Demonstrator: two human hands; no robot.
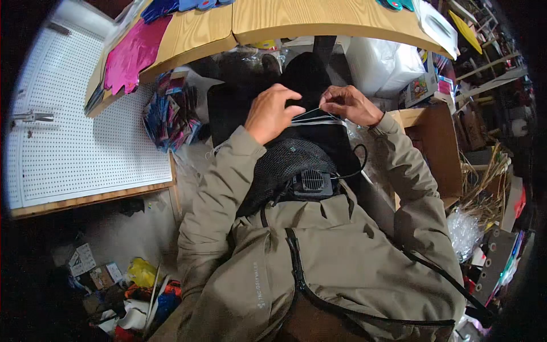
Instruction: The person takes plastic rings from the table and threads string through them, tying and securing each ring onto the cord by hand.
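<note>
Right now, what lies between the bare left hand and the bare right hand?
Head view: thin, pale strands stretch across between the left hand and right hand, with a black surface behind.

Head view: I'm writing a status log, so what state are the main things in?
Left hand, thumb and forefinger parted; other fingers' grip unclear.
Right hand, thumb and fingertips pinched on pale strands.
Pale strands, stretched out between the hands.
Jacket, partly unzipped.
Brown box, open.
Pink shiny piece, hanging over the wooden table's edge.
Vented device, on or off cannot be told.
</note>
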